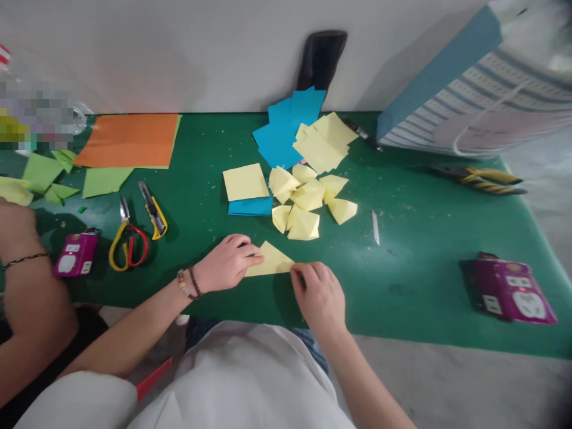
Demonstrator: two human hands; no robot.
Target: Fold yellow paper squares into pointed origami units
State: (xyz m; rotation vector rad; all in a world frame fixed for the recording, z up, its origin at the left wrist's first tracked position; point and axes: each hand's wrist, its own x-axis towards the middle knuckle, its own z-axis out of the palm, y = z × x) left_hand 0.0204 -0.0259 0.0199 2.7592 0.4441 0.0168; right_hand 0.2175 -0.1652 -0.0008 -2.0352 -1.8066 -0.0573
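Note:
A yellow paper folded into a triangle (270, 260) lies on the green table, its point facing away from me. My left hand (229, 261) holds its left corner, fingers bent over the paper. At its right corner my right hand (320, 293) pinches the tip between thumb and fingers. Just beyond are several folded yellow paper pieces (308, 195). A square yellow sheet (245, 182) rests on blue paper (250, 207) to their left. Farther back, flat yellow sheets (324, 143) overlap a pile of blue sheets (279, 140).
Scissors (126, 238), a yellow cutter (153, 212) and orange paper (129, 140) are left. Another person's arm (33, 310) rests beside a purple box (77, 254). Pliers (478, 177), a striped bag (482, 101) and a second purple box (512, 289) stand right. A blade (375, 227) lies nearer.

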